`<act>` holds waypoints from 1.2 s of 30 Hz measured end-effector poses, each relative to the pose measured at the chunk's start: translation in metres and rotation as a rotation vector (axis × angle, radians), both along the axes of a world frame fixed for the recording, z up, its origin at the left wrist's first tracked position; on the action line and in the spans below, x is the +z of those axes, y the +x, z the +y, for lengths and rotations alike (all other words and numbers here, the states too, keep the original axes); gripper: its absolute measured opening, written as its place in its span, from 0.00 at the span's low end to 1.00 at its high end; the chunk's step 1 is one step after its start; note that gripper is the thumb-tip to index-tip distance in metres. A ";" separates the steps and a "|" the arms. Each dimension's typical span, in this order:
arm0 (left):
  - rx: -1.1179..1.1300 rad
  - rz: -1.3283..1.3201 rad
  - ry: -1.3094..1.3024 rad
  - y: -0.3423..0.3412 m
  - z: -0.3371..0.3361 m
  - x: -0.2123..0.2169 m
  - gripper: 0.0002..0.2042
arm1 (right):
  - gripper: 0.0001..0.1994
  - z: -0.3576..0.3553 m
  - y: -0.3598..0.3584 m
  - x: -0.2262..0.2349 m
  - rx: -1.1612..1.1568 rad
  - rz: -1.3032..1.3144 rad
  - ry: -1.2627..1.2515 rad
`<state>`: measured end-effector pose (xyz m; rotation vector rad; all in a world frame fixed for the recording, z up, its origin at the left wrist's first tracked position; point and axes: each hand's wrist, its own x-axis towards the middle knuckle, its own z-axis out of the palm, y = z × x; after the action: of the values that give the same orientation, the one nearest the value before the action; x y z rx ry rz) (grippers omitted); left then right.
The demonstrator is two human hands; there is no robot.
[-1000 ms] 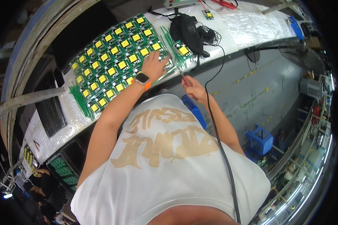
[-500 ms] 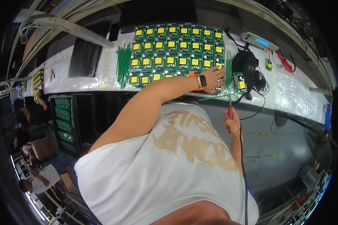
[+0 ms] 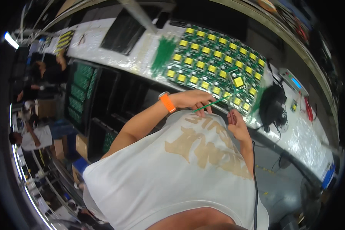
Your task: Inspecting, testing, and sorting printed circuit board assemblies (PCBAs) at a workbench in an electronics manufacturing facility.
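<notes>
My left hand (image 3: 197, 100), an orange watch band (image 3: 167, 102) on its wrist, pinches a thin green strip (image 3: 217, 102) at the bench's front edge. The strip slants up to the right toward a circuit board (image 3: 238, 81) with a yellow block, which overlaps the rows of similar boards (image 3: 211, 69). Whether strip and board touch, I cannot tell. My right hand (image 3: 238, 124) is closed around a reddish-handled corded tool (image 3: 231, 116), its tip close to the strip's right part. Its black cord (image 3: 255, 184) runs down along my forearm. The exact tool kind is unclear.
More green strips (image 3: 163, 56) lie left of the boards. To the right are a black bag (image 3: 272, 104), a bench instrument (image 3: 294, 81) with a blue display and a red-handled tool (image 3: 309, 109). Black crates (image 3: 80, 96) stand at the left; other people work beyond.
My left hand has come off the board rows and now holds a green strip in front. The single board has moved from beside the bag onto the rows. The view has turned.
</notes>
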<state>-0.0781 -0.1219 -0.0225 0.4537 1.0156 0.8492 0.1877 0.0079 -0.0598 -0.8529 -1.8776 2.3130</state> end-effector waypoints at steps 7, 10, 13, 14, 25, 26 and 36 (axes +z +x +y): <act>0.557 0.565 0.500 -0.009 -0.073 -0.064 0.07 | 0.20 -0.022 -0.112 0.001 0.407 -0.098 0.206; 0.765 0.211 0.111 -0.026 -0.099 -0.014 0.04 | 0.20 -0.038 -0.159 -0.008 0.456 0.001 0.191; 1.003 -0.010 0.080 -0.045 -0.130 -0.023 0.04 | 0.18 -0.066 -0.192 0.006 0.472 -0.030 -0.039; 1.063 -0.103 0.067 -0.047 -0.136 -0.029 0.04 | 0.17 -0.071 -0.195 0.009 0.460 -0.059 -0.116; 1.024 0.427 -0.140 -0.159 -0.147 -0.114 0.07 | 0.16 -0.079 -0.191 0.020 0.283 -0.128 -0.233; 0.972 0.495 -0.137 -0.168 -0.141 -0.132 0.08 | 0.15 -0.079 -0.190 0.015 0.254 -0.142 -0.234; 0.376 1.010 -0.107 -0.205 -0.141 -0.213 0.11 | 0.15 -0.098 -0.190 -0.005 0.180 -0.154 -0.245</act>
<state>-0.2829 -0.2626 -0.2358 0.6263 2.1161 0.8916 -0.0019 -0.0897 -0.0652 -0.9470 -1.8207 2.7027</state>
